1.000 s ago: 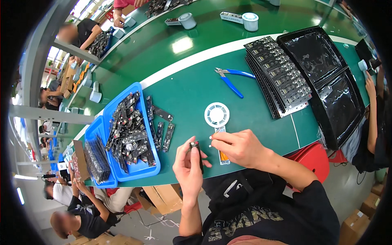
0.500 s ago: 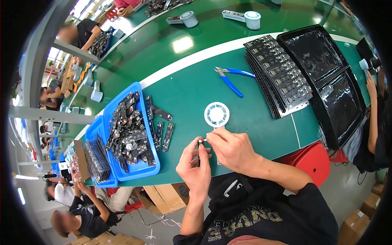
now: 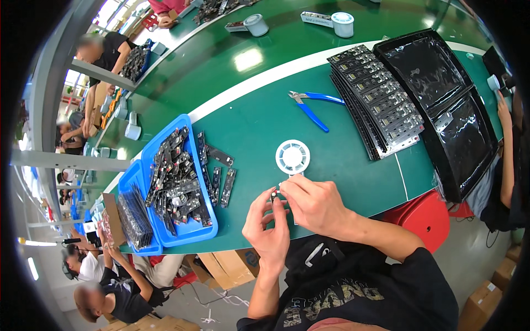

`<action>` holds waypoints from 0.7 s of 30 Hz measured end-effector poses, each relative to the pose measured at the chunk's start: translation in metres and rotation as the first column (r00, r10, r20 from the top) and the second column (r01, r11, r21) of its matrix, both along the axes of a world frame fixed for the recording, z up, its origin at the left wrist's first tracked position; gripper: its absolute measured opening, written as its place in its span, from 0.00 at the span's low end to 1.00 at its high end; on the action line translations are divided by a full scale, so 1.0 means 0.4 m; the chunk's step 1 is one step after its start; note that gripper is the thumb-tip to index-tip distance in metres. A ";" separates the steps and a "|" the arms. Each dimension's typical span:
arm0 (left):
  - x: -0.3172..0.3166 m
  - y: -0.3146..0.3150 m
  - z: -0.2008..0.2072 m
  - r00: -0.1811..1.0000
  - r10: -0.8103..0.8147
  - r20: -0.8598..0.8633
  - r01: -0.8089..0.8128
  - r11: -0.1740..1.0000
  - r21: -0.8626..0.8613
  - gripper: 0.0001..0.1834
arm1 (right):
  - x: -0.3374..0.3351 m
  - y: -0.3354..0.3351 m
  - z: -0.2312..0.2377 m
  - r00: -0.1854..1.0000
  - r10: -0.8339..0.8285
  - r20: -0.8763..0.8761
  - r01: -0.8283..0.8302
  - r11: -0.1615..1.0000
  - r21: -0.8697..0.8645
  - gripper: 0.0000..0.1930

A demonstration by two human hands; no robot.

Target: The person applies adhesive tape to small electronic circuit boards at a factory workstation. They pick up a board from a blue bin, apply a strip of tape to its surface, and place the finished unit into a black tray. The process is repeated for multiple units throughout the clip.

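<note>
My left hand (image 3: 266, 226) is closed round a narrow black circuit board (image 3: 274, 196), held on end, mostly hidden by the fingers. At the board's upper end my right hand (image 3: 317, 205) pinches a small white piece (image 3: 280, 186), apparently a connector; the fingertips cover most of it. Just beyond both hands, a round white fan (image 3: 292, 157) with a spoked face lies on the green table (image 3: 251, 135). Several loose boards (image 3: 227, 187) of the same narrow kind lie to the left, beside a blue tray (image 3: 190, 237) heaped with more.
Blue-handled cutters (image 3: 313, 113) lie beyond the fan. Stacked circuit board panels (image 3: 375, 99) and a black tray (image 3: 436, 71) stand at the right. A smaller blue bin (image 3: 126, 179) holds dark boards. A red stool (image 3: 422, 223) is by the table edge; co-workers sit around.
My hands stay together at the board with small finger shifts. The left hand moves slightly right, and the board shows less between its fingers. The view shifts a little.
</note>
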State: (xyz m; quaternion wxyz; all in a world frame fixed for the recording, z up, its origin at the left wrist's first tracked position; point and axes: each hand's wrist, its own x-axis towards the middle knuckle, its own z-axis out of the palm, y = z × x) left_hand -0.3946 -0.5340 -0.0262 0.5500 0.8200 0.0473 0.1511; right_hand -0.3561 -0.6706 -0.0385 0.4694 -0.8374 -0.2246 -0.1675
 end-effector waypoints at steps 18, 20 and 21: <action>0.014 0.019 -0.018 0.976 -0.096 0.198 0.033 0.954 0.299 0.13 | 0.002 -0.003 0.006 0.999 0.029 0.020 -0.029 0.999 -0.029 0.10; 0.015 0.019 -0.012 0.979 -0.095 0.178 0.036 0.950 0.311 0.13 | 0.003 0.001 0.006 0.999 0.039 0.005 -0.038 0.999 -0.035 0.10; 0.014 0.020 -0.008 0.981 -0.093 0.169 0.035 0.948 0.317 0.13 | 0.003 0.001 0.006 0.999 0.042 -0.002 -0.042 0.998 -0.042 0.10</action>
